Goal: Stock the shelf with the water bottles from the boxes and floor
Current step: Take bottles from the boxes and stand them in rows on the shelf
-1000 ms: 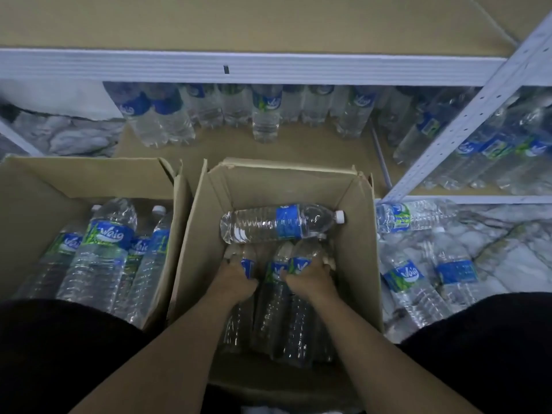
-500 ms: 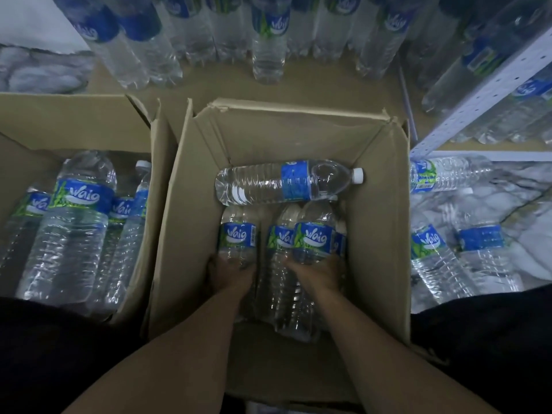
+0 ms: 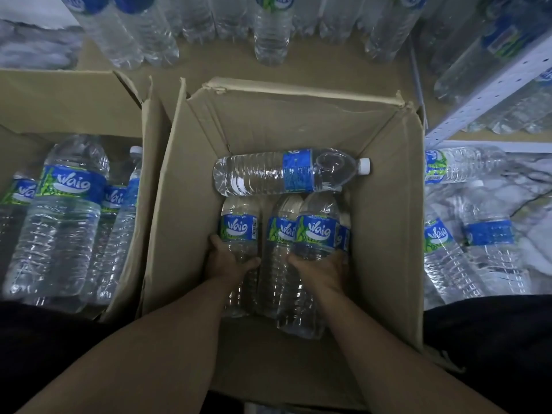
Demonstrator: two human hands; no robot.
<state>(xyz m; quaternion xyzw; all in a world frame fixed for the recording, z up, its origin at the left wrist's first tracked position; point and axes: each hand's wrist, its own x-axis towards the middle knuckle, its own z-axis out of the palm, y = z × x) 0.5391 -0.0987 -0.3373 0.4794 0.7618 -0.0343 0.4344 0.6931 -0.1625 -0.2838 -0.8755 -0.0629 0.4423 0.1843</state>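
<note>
Both my hands are down inside the middle cardboard box (image 3: 191,180). My left hand (image 3: 228,259) grips the body of a clear water bottle with a blue label (image 3: 239,231). A second labelled bottle (image 3: 316,234) is held around its middle by my right hand (image 3: 321,268). Between them lies another bottle (image 3: 280,234). One bottle (image 3: 286,171) lies crosswise at the far end of the box, its white cap pointing right. Several bottles (image 3: 271,34) stand on the brown shelf board (image 3: 215,67) beyond the box.
A second open box (image 3: 74,97) at the left holds several bottles (image 3: 68,204). More bottles (image 3: 490,237) lie loose on the marbled floor at the right. A white perforated shelf post (image 3: 490,91) slants across the upper right. My dark-clad knees flank the middle box.
The view has tilted down and closer to the box. Both hands have slid lower along their bottles, so the labels now show above my fingers.
</note>
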